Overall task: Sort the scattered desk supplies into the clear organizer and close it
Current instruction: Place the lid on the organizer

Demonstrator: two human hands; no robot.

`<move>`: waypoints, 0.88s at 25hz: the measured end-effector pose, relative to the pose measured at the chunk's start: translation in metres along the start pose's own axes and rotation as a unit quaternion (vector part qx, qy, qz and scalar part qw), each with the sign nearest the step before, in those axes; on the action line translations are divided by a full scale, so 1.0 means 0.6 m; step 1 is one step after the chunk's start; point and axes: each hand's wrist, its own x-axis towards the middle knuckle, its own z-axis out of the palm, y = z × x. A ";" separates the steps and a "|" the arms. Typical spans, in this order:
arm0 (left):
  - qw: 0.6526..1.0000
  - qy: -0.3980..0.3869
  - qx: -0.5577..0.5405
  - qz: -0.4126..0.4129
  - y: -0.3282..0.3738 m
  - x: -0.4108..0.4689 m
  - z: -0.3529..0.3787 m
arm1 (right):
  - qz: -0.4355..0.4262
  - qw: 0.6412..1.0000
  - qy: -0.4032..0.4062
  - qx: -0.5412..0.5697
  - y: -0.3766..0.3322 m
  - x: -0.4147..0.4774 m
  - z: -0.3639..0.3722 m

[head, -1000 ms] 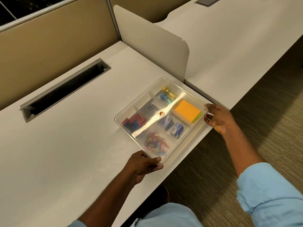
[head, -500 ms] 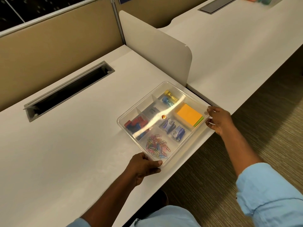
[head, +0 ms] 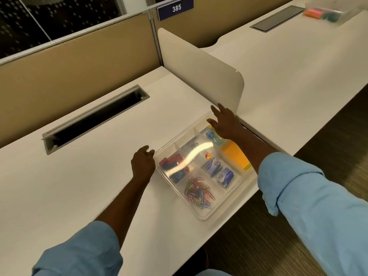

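Organizer (head: 229, 198): clear, lid on, sat at the desk's (head: 79, 186) near-right edge, with paper clips (head: 198, 193) in its near compartment.
Left hand (head: 143, 162): fingers loosely curled, holding nothing, at the Organizer's left corner.
Right hand (head: 225, 124): fingers spread straight over the far corner; contact unclear.

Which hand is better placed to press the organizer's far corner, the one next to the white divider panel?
Probably the right hand: its straight fingers reach over that corner of the clear organizer, by the divider panel. The left hand sits at the left corner, farther away.
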 end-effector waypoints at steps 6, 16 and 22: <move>0.981 -0.045 -0.166 -0.087 -0.017 0.016 0.009 | -0.013 0.998 -0.067 -0.003 0.001 0.050 0.031; 0.841 -0.189 -0.373 -0.344 -0.023 0.057 -0.011 | -0.011 0.998 0.046 -0.039 0.001 0.038 0.062; 0.803 -0.208 -0.387 -0.402 -0.027 0.070 -0.012 | 0.007 0.999 0.047 -0.017 -0.002 0.044 0.062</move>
